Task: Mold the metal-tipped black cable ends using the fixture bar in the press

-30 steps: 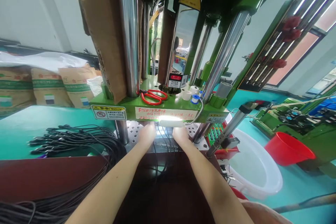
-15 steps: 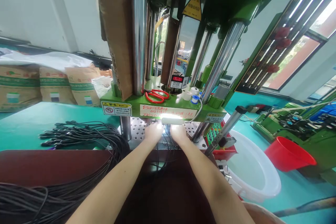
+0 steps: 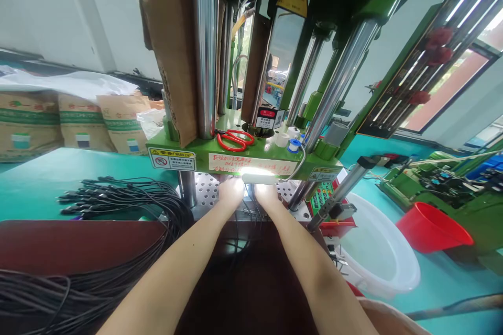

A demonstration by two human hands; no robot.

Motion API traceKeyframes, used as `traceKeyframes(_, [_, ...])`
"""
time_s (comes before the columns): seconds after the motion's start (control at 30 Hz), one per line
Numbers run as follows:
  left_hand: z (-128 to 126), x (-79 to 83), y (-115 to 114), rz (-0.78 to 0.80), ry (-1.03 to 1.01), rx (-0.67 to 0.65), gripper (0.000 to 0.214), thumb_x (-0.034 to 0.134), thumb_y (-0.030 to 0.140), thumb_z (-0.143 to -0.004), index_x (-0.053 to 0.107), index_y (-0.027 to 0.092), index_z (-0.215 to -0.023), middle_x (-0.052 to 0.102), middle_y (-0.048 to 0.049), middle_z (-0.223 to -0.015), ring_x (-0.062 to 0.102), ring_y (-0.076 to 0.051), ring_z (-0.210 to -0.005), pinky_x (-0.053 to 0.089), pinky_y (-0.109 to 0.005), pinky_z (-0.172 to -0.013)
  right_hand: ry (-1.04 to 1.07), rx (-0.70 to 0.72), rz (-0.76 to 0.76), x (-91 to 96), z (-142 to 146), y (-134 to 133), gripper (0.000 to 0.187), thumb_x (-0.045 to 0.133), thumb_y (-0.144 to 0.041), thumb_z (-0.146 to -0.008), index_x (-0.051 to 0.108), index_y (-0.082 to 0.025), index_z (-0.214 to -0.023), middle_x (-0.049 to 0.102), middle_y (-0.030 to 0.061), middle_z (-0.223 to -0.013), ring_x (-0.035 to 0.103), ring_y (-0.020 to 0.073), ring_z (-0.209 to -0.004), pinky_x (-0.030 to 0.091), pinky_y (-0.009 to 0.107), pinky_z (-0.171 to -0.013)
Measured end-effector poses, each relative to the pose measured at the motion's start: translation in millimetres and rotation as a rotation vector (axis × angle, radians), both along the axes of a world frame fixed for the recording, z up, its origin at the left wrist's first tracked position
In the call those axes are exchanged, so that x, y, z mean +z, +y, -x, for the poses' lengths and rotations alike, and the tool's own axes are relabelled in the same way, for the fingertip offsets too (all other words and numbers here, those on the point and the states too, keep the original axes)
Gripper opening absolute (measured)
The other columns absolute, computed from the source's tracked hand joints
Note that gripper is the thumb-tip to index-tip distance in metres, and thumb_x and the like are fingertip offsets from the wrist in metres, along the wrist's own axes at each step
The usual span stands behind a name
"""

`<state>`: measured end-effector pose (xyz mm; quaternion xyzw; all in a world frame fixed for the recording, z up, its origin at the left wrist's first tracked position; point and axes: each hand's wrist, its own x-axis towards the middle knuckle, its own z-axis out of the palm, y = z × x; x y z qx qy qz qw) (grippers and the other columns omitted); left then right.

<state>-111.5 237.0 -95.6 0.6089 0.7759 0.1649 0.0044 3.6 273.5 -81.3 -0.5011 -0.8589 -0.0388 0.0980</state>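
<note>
Both hands reach in under the green press plate [image 3: 184, 147], beneath a glaring white lamp [image 3: 258, 179]. My left hand [image 3: 231, 191] is left of the lamp's middle, and my right hand [image 3: 266, 194] is just to its right. Glare and the lamp hide the fingers of both, so what they grip cannot be made out. Thin black cables [image 3: 251, 213] hang between the hands and run down over the front edge. A perforated metal plate [image 3: 206, 191] lies beneath and around the hands.
Red-handled scissors [image 3: 236, 140] and small tape rolls [image 3: 294, 145] rest on the press. A bundle of black cables [image 3: 129, 199] covers the left table. Steel columns [image 3: 206, 52] flank the opening. At right stand a white tub [image 3: 406, 267] and a red bucket [image 3: 432, 227].
The view has shifted slightly, with the press looking a little nearer. Both hands stay under the lamp in nearly the same place; the hanging cables have moved slightly.
</note>
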Motion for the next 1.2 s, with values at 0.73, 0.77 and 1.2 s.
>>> traceKeyframes(0.73, [-23.2,-0.9,-8.8,-0.075,-0.013,-0.064,0.032,0.036,0.024,-0.081,0.065,0.011,-0.087,0.064,-0.0165,-0.088,0.052,-0.030,-0.095,0.038,-0.041,-0.081,0.061,-0.045,0.128,-0.6,10.9,0.3,0.029,0.040,-0.016,-0.080,0.063,-0.010,-0.098,0.065,0.0149,-0.098,0.059,0.0243,-0.090,0.043,0.031,-0.075])
traceKeyframes(0.77, [-23.1,-1.7,-8.8,-0.078,-0.005,-0.068,0.032,0.035,0.022,-0.081,0.064,0.011,-0.088,0.064,-0.0168,-0.088,0.052,-0.031,-0.096,0.038,-0.041,-0.082,0.057,-0.029,0.117,0.1,9.5,0.3,0.030,0.039,-0.015,-0.081,0.062,-0.010,-0.099,0.064,0.0152,-0.098,0.059,0.0243,-0.090,0.043,0.032,-0.076])
traceKeyframes(1.2, [20.8,5.4,-15.6,-0.097,0.055,-0.482,0.034,0.035,0.038,-0.086,0.056,0.018,-0.104,0.058,-0.0093,-0.113,0.046,-0.022,-0.113,0.028,-0.035,-0.099,-0.022,0.362,0.005,0.9,-33.7,-5.7,0.036,0.034,-0.036,-0.090,0.049,-0.018,-0.117,0.059,0.0093,-0.113,0.051,0.0206,-0.103,0.034,0.033,-0.089])
